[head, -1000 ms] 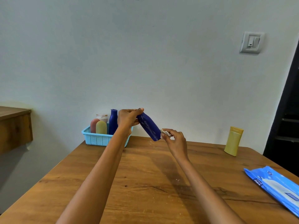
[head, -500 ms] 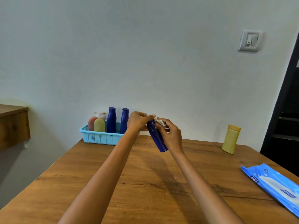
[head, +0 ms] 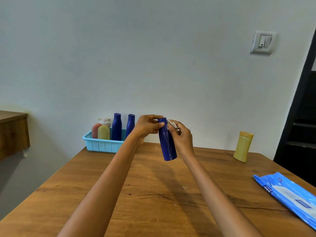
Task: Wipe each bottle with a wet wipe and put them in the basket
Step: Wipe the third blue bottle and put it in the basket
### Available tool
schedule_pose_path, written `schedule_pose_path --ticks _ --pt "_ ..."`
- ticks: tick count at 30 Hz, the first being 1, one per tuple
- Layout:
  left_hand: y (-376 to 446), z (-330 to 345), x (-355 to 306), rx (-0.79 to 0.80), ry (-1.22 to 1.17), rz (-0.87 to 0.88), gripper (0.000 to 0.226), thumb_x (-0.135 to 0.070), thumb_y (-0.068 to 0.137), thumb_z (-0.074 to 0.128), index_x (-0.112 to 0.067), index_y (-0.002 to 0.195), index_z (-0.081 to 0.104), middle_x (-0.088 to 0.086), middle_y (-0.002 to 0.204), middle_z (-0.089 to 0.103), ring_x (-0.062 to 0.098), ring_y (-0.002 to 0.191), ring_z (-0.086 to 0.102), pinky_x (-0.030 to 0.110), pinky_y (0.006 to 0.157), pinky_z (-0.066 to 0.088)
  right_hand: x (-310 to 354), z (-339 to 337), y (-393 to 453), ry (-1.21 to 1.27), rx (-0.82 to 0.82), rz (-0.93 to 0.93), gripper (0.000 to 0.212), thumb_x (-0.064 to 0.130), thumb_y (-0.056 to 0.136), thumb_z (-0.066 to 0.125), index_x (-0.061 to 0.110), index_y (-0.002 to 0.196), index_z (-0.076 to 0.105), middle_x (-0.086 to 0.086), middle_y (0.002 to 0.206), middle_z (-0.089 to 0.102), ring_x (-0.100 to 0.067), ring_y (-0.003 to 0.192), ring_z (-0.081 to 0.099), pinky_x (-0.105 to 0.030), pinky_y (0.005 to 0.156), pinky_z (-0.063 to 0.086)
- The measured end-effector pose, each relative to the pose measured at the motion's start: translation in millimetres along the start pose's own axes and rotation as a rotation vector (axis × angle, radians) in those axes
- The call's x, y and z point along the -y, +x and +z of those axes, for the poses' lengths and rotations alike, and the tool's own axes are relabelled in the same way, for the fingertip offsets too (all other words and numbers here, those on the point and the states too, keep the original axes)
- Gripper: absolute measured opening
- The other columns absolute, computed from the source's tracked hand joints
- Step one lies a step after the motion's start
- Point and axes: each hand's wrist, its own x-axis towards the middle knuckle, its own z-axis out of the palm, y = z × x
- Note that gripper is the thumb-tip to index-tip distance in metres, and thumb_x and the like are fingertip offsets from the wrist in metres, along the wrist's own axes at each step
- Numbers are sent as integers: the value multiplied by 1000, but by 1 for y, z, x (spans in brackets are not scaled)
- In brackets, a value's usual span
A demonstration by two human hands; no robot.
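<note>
The blue bottle (head: 166, 142) now stands upright; wipes pack (head: 289, 197) reads "mee".

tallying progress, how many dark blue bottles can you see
3: two dark blue bottles upright in the basket, one held in both hands. Others may be hidden.

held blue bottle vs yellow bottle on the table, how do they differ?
The dark blue plastic bottle is in the air, left hand at its cap, right hand pressing a white wet wipe to it; the yellow plastic bottle stands untouched on the wooden table. Blue is round, yellow flatter. Both are capped and outside the light blue basket.
</note>
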Motion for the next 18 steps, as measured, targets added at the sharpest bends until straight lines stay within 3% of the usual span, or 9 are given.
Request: schedule_pose_path --ticks 4,7,10,15,18 --pt "0 4 -5 -7 -63 12 34 -1 87 61 -2 120 56 12 103 63 12 81 63 14 60 55 10 2 0 -18 -93 -66 30 25 93 57 19 122 59 10 109 62 -5 92 59 -8 67 49" --pt "0 7 -7 5 -60 17 35 -2 88 61 -3 122 54 10 104 63 14 84 63 16 63 56 13 3 -1 -40 -142 -136 33 26 90 60 19 122 59 10 110 63 -6 95 58 -6 68 47" --pt "0 9 -9 0 -55 17 39 -5 89 60 -5 127 52 8 105 63 17 91 63 21 69 56 14 5 -1 -90 -184 -189 32 26 89 62 21 120 62 10 106 64 -9 99 57 -14 72 48" --pt "0 8 -9 -166 -216 -24 34 -5 88 62 -2 121 57 8 94 67 14 76 65 19 58 56 13 6 -3 -329 -166 -406 24 24 83 69 19 107 69 8 95 68 -6 90 49 -25 71 44" --pt "-2 3 -3 -218 -265 -49 35 -5 85 66 -1 118 57 9 93 66 19 76 67 25 62 59 0 3 -5 -422 -126 -413 18 18 79 71 18 97 70 6 90 69 -8 86 49 -33 72 46"
